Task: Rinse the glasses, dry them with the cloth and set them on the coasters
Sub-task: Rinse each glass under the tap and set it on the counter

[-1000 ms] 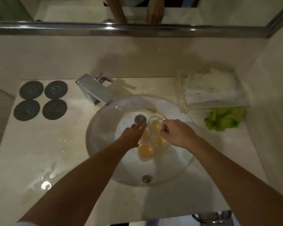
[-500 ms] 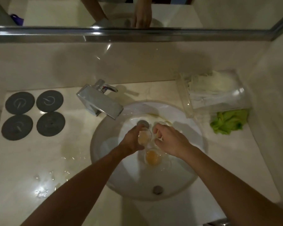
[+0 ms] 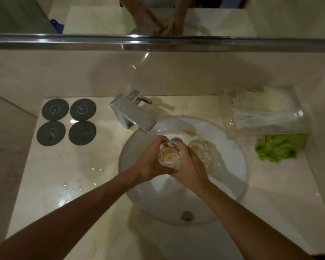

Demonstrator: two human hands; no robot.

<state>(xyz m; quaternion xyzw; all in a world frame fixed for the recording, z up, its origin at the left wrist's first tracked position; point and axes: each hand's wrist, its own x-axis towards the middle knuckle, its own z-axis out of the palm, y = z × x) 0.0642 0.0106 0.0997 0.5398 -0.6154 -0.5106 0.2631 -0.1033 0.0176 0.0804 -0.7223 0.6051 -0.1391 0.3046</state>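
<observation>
A small clear glass (image 3: 169,155) with a yellowish bottom is held upright over the white sink (image 3: 231,166), just below the faucet spout. My left hand (image 3: 150,164) grips its left side and my right hand (image 3: 189,166) wraps its right side. Other glasses (image 3: 199,147) stand in the basin behind my right hand, partly hidden. Several dark round coasters (image 3: 67,121) lie on the counter at the left, bare. A crumpled green cloth (image 3: 280,148) lies on the counter at the right.
A chrome faucet (image 3: 132,114) stands at the back left of the sink. A clear box of white tissues (image 3: 265,111) sits behind the cloth. Water puddles (image 3: 73,186) lie on the counter left of the sink. A mirror ledge (image 3: 158,43) runs along the wall.
Both hands have lifted one glass out of the group in the basin and now hold it together higher up, near the faucet spout. The camera has moved closer.
</observation>
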